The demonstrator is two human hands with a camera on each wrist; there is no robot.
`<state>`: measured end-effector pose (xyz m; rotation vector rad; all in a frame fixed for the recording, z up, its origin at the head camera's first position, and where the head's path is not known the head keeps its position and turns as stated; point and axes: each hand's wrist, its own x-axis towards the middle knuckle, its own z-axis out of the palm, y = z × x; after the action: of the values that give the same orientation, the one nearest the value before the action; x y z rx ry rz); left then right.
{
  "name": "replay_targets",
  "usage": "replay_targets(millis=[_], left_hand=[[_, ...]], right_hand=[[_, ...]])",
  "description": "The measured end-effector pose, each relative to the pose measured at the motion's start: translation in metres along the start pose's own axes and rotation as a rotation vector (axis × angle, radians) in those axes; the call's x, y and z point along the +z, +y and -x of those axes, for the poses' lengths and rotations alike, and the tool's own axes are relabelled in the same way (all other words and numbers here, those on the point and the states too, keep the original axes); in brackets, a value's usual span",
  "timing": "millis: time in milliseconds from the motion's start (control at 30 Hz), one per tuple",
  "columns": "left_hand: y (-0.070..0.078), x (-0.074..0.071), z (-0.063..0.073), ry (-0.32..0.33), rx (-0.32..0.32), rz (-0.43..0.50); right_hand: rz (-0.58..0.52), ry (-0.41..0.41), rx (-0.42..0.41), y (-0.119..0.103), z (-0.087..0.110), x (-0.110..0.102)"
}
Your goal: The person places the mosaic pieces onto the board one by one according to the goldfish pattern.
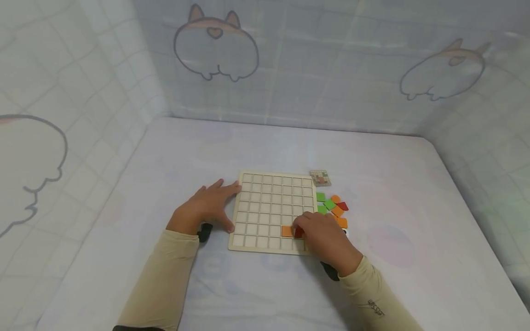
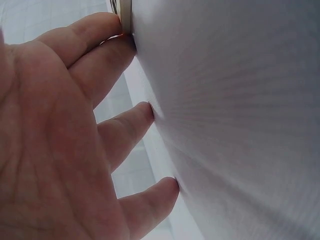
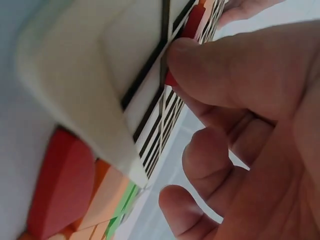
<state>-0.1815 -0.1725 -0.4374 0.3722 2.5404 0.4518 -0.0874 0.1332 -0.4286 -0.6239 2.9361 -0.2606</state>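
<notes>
A wooden grid board (image 1: 265, 207) lies flat on the table. My left hand (image 1: 207, 207) spreads along its left side, with fingertips at the edge and on the tabletop. Over the lower right cells, my right hand (image 1: 327, 234) pinches a red tile (image 1: 297, 232) between thumb and fingers. In the right wrist view, the red tile (image 3: 192, 22) shows past the thumb, close over the grid. Just left of it, an orange square tile (image 1: 287, 231) sits in a cell. The right hand hides the board's lower right corner.
Loose green tiles (image 1: 320, 197), orange tiles (image 1: 342, 223) and a red piece (image 1: 342, 206) lie along the board's right side. A small patterned card (image 1: 320, 178) is at its upper right corner. Printed fabric walls (image 1: 290, 69) enclose the table on the back and sides.
</notes>
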Motion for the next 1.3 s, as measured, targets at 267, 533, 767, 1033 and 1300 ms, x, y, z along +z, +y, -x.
replay_targets(millis=[267,533,767,1033,1300], left_hand=[[0.005,-0.001,-0.001,-0.001,0.011,-0.020],[0.005,-0.003,-0.001,0.002,0.009,-0.025],[0.002,-0.001,-0.001,-0.003,-0.002,-0.008],[0.004,0.000,-0.002,-0.010,0.004,-0.019],[0.004,-0.003,0.000,-0.006,0.003,-0.018]], right_hand=[[0.003,0.013,0.021,-0.002,-0.002,0.000],[-0.037,0.136,0.002,0.011,0.010,-0.004],[-0.024,0.139,-0.125,0.015,0.014,0.001],[-0.062,0.131,-0.020,0.027,0.023,-0.003],[-0.196,0.005,0.256,0.062,0.047,-0.023]])
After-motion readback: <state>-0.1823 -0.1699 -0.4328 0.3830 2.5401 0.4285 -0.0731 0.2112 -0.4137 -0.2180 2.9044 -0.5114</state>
